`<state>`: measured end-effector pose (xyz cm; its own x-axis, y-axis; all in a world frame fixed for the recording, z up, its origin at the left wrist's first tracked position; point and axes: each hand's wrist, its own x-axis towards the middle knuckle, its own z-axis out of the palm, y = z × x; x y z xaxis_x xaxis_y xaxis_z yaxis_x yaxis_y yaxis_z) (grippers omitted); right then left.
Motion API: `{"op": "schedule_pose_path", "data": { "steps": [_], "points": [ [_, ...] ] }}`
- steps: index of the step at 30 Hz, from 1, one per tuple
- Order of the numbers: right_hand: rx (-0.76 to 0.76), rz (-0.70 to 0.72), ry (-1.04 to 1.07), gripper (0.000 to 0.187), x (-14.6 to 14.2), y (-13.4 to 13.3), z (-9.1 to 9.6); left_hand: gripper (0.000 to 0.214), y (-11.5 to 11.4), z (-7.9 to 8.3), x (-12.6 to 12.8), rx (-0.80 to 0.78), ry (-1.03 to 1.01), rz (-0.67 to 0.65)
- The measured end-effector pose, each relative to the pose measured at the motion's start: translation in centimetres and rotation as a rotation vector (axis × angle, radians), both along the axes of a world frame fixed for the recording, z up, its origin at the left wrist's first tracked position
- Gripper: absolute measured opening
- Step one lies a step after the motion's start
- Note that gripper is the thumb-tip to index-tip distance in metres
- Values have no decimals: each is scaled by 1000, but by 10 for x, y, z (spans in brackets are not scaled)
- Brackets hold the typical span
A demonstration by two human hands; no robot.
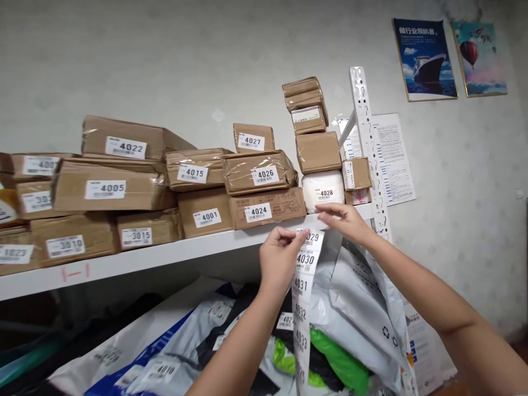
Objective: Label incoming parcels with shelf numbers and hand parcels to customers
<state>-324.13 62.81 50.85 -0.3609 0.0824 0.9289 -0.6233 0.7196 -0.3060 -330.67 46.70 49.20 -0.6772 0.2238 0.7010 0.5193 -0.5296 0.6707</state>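
Observation:
My left hand (279, 258) pinches the top of a long strip of white number labels (304, 286) that hangs down, printed 4029, 4030, 4031 and on. My right hand (344, 220) is raised beside it, its fingertips at the strip's top label 4029, just below the white shelf edge (173, 252). Right above the hands sits a white parcel (323, 190) labelled 4028 and a brown box (268, 208) labelled 4024. A grey mailer bag (358, 291) lies under my right forearm.
The shelf carries several brown cardboard parcels with number labels, such as 4022 (126, 137), 4005 (107, 187) and 4026 (259, 173). Below it lie grey, blue, black and green (340, 360) mailer bags. A white perforated upright (367, 143) stands at the shelf's right end; posters hang on the wall.

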Motion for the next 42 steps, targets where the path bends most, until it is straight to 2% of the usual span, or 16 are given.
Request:
{"op": "schedule_pose_path", "data": {
  "steps": [1,3,4,6,8,14,16,18,22,28,30,34,36,39,40,42],
  "points": [
    [-52,88,-78,36,5,-3,-1,41,7,3,-1,22,24,-19],
    [-144,167,-141,33,11,-6,0,43,18,8,-2,18,25,-108],
    [-183,171,-128,31,12,-6,3,43,21,11,-1,-7,2,-183],
    [-238,147,-71,28,16,-4,9,59,24,16,0,-61,-48,-348],
    [-252,108,-42,30,20,-3,15,69,26,19,0,-78,-61,-437],
    [-220,19,-85,39,25,-7,24,36,41,25,-11,85,21,-356],
    [-178,-28,-34,33,22,-10,27,31,44,31,-14,134,19,-345],
    [-107,-96,72,19,17,-14,35,32,45,40,-15,156,-1,-371],
    [43,-286,262,1,6,-22,68,47,47,63,-14,178,-4,-500],
    [146,-504,330,8,-13,-21,127,49,54,90,-27,113,50,-412],
    [144,-590,337,10,-16,-13,144,43,52,90,-32,17,146,-341],
    [123,-747,322,8,-15,10,169,36,43,78,-33,-113,461,-66],
    [140,-829,273,4,-12,18,174,43,39,71,-32,-62,597,-26],
    [151,-919,323,33,-2,14,168,40,36,70,-32,-10,609,-75],
    [155,-898,361,39,3,9,163,32,37,72,-33,-1,561,-123],
    [190,-744,339,34,14,-4,147,22,38,78,-36,24,442,-256]
  ]
}}
